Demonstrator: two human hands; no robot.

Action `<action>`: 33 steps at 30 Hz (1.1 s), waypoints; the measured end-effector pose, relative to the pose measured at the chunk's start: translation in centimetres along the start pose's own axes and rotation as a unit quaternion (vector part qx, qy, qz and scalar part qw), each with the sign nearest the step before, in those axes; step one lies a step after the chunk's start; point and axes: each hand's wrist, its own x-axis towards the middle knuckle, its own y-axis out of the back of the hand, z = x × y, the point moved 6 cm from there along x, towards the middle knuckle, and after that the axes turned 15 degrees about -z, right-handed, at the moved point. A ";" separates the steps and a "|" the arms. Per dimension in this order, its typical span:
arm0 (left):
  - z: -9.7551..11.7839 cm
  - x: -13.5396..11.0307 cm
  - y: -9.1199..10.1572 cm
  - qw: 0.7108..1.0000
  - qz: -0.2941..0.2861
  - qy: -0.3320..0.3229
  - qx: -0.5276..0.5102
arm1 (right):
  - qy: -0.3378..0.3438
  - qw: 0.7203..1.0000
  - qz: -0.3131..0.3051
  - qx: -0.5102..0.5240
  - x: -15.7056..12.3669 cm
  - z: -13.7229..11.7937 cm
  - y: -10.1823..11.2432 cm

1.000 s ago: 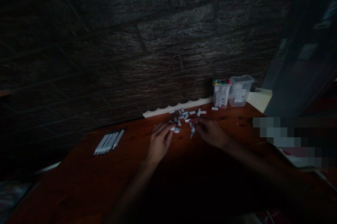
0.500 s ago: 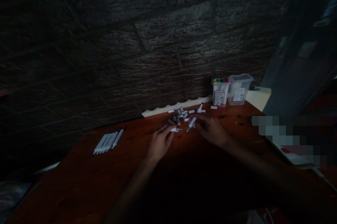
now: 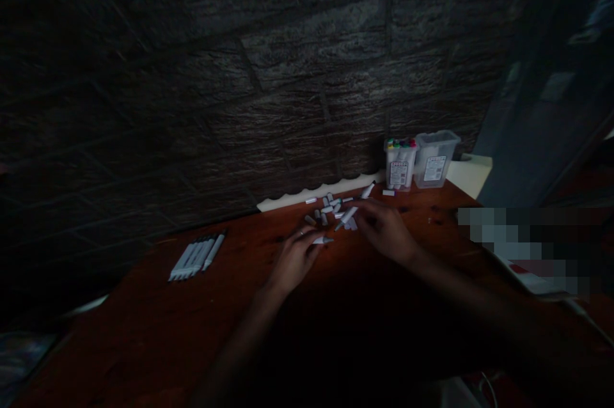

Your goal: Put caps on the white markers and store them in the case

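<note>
My left hand [image 3: 296,256] is closed around a white marker [image 3: 320,240], whose grey tapered tip sticks out to the right past my fingers. Just above the table, my right hand [image 3: 384,227] grips another white marker [image 3: 347,216], with its grey tip slanting down to the left. Behind and between the hands lies a loose heap of short white and grey marker caps [image 3: 327,210]. One more marker [image 3: 368,190] leans at the back of the heap. The dim light hides most of my right fingers.
A row of white markers [image 3: 192,259] lies at the left of the wooden table [image 3: 144,325]. At the back right stand a clear box of colourful-ended markers [image 3: 400,168] and a second clear box [image 3: 435,162]. A wavy white strip [image 3: 307,194] runs along the stone wall.
The marker in my right hand has swung up and left, its tip lifting away from the tabletop. My left hand has shifted slightly and still holds its marker.
</note>
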 end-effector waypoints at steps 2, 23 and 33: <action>0.1 0.0 -0.1 1.000 -0.009 -0.002 0.004 | 0.003 1.000 0.001 0.006 -0.1 -0.2 0.0; -0.3 0.0 -1.1 0.999 -0.029 0.021 0.018 | 0.019 0.998 -0.030 0.045 -0.3 -0.7 -0.9; -0.1 0.0 -0.9 1.000 0.006 0.003 0.023 | 0.014 0.998 -0.044 0.036 -0.4 -0.8 -1.1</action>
